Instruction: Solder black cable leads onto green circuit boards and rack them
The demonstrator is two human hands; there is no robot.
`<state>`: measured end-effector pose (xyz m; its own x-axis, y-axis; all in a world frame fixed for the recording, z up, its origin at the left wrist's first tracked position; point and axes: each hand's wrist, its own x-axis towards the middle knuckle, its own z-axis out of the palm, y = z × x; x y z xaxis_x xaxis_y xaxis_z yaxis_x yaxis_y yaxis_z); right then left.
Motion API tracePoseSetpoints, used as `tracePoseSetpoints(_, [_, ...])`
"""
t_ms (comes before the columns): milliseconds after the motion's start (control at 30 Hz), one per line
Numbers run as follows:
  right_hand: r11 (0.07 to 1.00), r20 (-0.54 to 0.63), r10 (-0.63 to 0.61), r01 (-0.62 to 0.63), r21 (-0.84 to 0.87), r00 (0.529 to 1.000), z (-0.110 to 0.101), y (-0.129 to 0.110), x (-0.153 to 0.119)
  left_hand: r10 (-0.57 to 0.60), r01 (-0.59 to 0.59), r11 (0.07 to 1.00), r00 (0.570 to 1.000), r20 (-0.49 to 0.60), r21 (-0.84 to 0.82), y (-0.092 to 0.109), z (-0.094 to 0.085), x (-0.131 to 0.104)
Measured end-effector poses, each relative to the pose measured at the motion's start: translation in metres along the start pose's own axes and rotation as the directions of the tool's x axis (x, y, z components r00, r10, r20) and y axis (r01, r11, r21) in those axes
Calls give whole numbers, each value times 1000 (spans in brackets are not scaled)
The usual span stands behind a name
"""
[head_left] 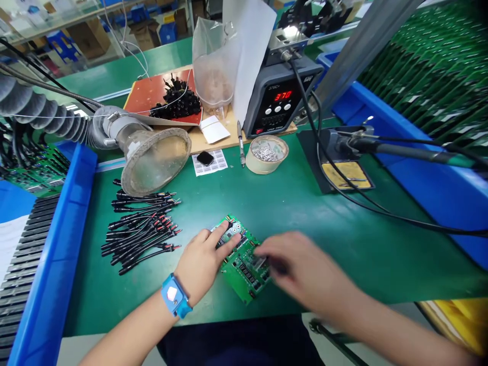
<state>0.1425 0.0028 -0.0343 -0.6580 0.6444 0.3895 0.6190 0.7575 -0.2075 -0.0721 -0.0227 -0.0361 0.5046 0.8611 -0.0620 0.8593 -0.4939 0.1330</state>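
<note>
A green circuit board [237, 284] with a four-digit display lies tilted on the green table in front of me. My left hand [202, 259], with a blue band on its wrist, rests on the board's upper left part. Its index and middle fingers are stretched out and apart on the components. Over the board's right side is my right hand [293, 264], smeared by motion. Its fingers are curled together near the thumb, and whatever they pinch, if anything, is hidden. Several black cables [141, 229] with stripped red and bare ends lie to the left of my left hand.
A fume extractor hood [156, 162] overhangs the cables. Behind stand a solder station [280, 99], a tape roll [284, 152] with metal bits, and a pen [240, 145]. A soldering iron [404, 150] sits in its holder at right. Blue bins [57, 254] flank both sides.
</note>
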Motion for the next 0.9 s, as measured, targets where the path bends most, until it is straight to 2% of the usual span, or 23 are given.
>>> tracePoseSetpoints(33, [991, -37, 127, -128, -29, 991, 0, 17, -1, 1, -1, 1000, 1000, -2, -5, 0, 0, 0])
tracePoseSetpoints(100, [956, -67, 284, -288, -60, 956, 3, 46, -5, -3, 3, 1000, 1000, -5, -5, 0, -1, 0])
tracePoseSetpoints(167, [915, -80, 382, -389, -106, 921, 8, 61, -12, -5, 5, 1000, 1000, 3, -6, 1, -2, 1])
tracePoseSetpoints(200, [892, -95, 421, -431, -136, 902, 10, 60, -16, -5, 6, 1000, 1000, 8, -11, 2, -2, 0])
tracePoseSetpoints(267, [839, -154, 486, -509, -192, 860, 11, 45, -23, -33, 33, 999, 999, -4, -34, 5, -2, -2])
tracePoseSetpoints(333, [833, -186, 480, -512, -211, 858, 13, 18, -28, -109, 106, 991, 993, -35, -78, 9, -3, -6])
tracePoseSetpoints(367, [862, -166, 439, -466, -200, 883, 16, 3, -30, -157, 153, 983, 987, -36, -98, 10, -6, -8])
tracePoseSetpoints(400, [913, -116, 347, -364, -183, 930, 19, -10, -32, -201, 197, 973, 979, -20, -117, 10, -9, -9])
tracePoseSetpoints(433, [939, -64, 289, -295, -174, 955, 23, -22, -34, -233, 233, 962, 972, 14, -140, 10, -14, -9])
tracePoseSetpoints(500, [958, -6, 241, -239, -161, 970, 33, -35, -39, -257, 281, 931, 958, 129, -234, 8, -28, -1])
tracePoseSetpoints(567, [957, 8, 252, -248, -150, 968, 40, -39, -43, -220, 322, 834, 938, 267, -447, 6, -43, 19])
tracePoseSetpoints(600, [959, 14, 252, -248, -139, 968, 41, -38, -45, -167, 340, 735, 929, 330, -587, 6, -50, 32])
tracePoseSetpoints(667, [963, 31, 246, -240, -123, 969, 40, -35, -44, -40, 393, 443, 906, 420, -806, 7, -57, 63])
tracePoseSetpoints(700, [964, 41, 244, -237, -123, 969, 38, -34, -43, -14, 418, 315, 900, 436, -852, 9, -57, 77])
tracePoseSetpoints(733, [964, 49, 240, -232, -129, 969, 35, -34, -40, -17, 431, 238, 898, 440, -870, 10, -56, 90])
tracePoseSetpoints(800, [961, 63, 249, -239, -141, 966, 29, -35, -33, -36, 426, 210, 903, 429, -880, 12, -51, 107])
tracePoseSetpoints(900, [946, 77, 311, -301, -118, 947, 25, -36, -18, -75, 394, 210, 919, 387, -895, 2, -44, 108])
